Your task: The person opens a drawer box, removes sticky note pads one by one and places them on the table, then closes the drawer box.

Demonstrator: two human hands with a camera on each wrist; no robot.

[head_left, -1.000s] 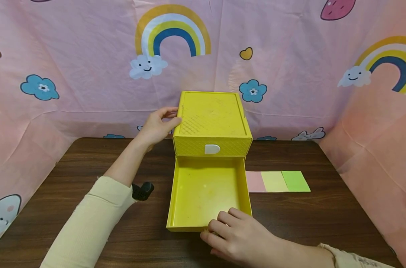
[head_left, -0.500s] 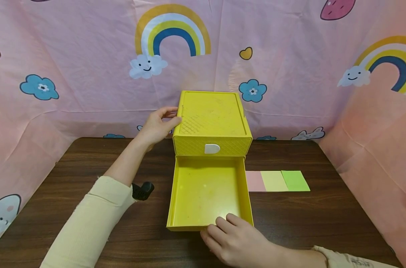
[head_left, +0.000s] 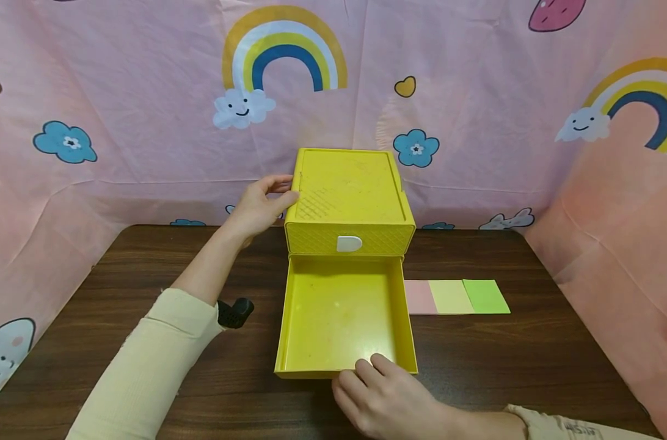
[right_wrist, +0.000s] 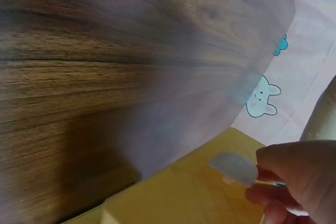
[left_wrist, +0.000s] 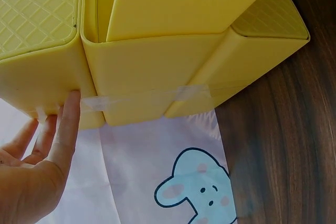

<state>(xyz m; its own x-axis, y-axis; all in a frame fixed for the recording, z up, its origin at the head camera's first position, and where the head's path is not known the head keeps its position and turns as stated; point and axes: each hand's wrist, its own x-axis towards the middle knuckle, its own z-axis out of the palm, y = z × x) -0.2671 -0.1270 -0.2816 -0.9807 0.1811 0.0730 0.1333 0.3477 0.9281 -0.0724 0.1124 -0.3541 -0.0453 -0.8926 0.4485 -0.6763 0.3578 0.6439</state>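
A yellow drawer cabinet [head_left: 350,189] stands on the table, its top drawer pushed in, with a white half-round handle [head_left: 349,244]. Below it, one drawer [head_left: 339,318] is pulled far out and holds nothing. My left hand [head_left: 256,208] rests on the cabinet's left side, thumb at the top edge. In the left wrist view its straight fingers [left_wrist: 67,124] touch the yellow side wall. At the drawer's front edge is my right hand [head_left: 385,397], fingers curled. The right wrist view shows its thumb and fingers pinching the edge of that drawer's white handle [right_wrist: 233,167].
Pink, yellow and green sticky notes [head_left: 457,297] lie in a row right of the drawer. Clear tape [left_wrist: 191,93] runs across the cabinet's side. A patterned cloth [head_left: 465,122] hangs behind the dark wooden table [head_left: 531,366].
My right hand has shifted slightly down at the drawer's front, its fingertips lower over the rim. The left hand, cabinet and pulled-out drawer stay practically where they were.
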